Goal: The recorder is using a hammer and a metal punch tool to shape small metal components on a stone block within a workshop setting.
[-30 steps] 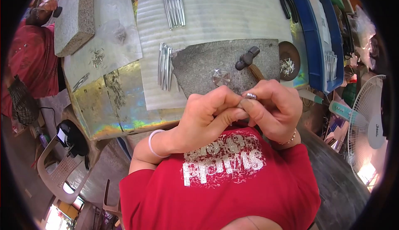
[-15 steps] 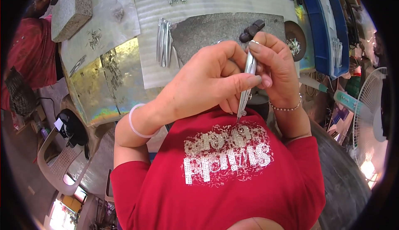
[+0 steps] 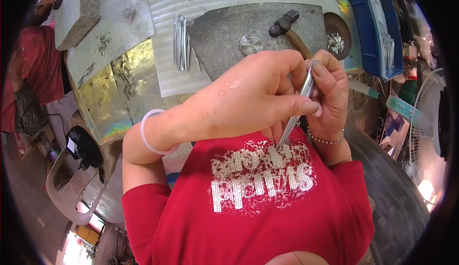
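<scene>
In front of my red shirt, both hands hold a slim, tapered silver metal tool (image 3: 297, 108), its narrow end slanting down toward my chest. My left hand (image 3: 253, 93), with a pale bangle at its wrist, pinches the tool's middle between thumb and fingers. The upper end sits between the thumb and fingers of my right hand (image 3: 332, 90), which has a bead bracelet. Some of the fingers are hidden behind the tool and the left hand. Just beyond the hands, a hammer (image 3: 284, 23) with a wooden handle lies on a grey stone slab (image 3: 215, 33).
On the slab is a small clear round dish (image 3: 250, 44). Left of it lies a bundle of silver strips (image 3: 180, 45). A brown bowl (image 3: 345, 26) with small metal pins and a blue bin (image 3: 368, 49) stand right. A fan (image 3: 428, 116) is far right; another person (image 3: 40, 69) sits far left.
My hands have shifted slightly right with the tool, which now leans more. The hammer's handle and the clear dish have come into better view as the view moved a little.
</scene>
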A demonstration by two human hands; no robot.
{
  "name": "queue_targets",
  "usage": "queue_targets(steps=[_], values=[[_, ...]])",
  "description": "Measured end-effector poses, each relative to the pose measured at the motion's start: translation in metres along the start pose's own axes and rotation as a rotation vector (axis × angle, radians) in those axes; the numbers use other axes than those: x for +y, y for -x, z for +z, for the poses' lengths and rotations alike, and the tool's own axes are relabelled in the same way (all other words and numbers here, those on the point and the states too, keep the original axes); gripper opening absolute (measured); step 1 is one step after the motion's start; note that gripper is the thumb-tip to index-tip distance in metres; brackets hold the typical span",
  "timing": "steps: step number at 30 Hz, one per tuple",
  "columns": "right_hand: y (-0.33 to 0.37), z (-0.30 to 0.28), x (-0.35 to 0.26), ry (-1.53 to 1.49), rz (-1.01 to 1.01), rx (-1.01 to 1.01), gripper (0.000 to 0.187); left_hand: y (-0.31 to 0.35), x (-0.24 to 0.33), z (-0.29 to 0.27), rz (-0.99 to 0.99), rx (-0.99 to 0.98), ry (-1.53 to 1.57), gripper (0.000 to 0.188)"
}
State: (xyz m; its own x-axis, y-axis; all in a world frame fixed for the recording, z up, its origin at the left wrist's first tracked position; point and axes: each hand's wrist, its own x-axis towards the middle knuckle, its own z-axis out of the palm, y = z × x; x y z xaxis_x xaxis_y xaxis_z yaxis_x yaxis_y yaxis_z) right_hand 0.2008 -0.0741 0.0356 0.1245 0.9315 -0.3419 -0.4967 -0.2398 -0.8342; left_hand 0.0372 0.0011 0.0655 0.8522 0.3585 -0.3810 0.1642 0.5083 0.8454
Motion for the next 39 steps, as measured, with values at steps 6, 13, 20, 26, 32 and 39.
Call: queue_targets(steps=[6, 13, 20, 26, 32, 39], values=[[0.006, 0.003, 0.001, -0.001, -0.049, -0.021, 0.011, -0.001, -0.005, -0.001, -0.009, -0.054, 0.093, 0.022], [0.006, 0.007, -0.001, -0.035, -0.059, -0.039, 0.011, -0.002, -0.018, -0.004, -0.015, -0.095, 0.309, 0.019], [0.002, 0.013, -0.001, -0.033, -0.021, -0.044, 0.011, 0.003, -0.023, -0.005, 0.024, -0.052, 0.337, 0.019], [-0.001, 0.021, 0.002, -0.029, -0.014, -0.043, 0.011, 0.011, -0.023, -0.007, 0.061, 0.016, 0.321, 0.020], [-0.006, 0.026, 0.004, 0.006, -0.027, -0.052, 0.010, 0.017, -0.019, -0.011, 0.120, 0.070, 0.181, 0.021], [-0.012, 0.024, 0.002, 0.021, 0.026, -0.050, 0.016, 0.011, -0.012, -0.014, 0.144, 0.090, 0.220, 0.024]])
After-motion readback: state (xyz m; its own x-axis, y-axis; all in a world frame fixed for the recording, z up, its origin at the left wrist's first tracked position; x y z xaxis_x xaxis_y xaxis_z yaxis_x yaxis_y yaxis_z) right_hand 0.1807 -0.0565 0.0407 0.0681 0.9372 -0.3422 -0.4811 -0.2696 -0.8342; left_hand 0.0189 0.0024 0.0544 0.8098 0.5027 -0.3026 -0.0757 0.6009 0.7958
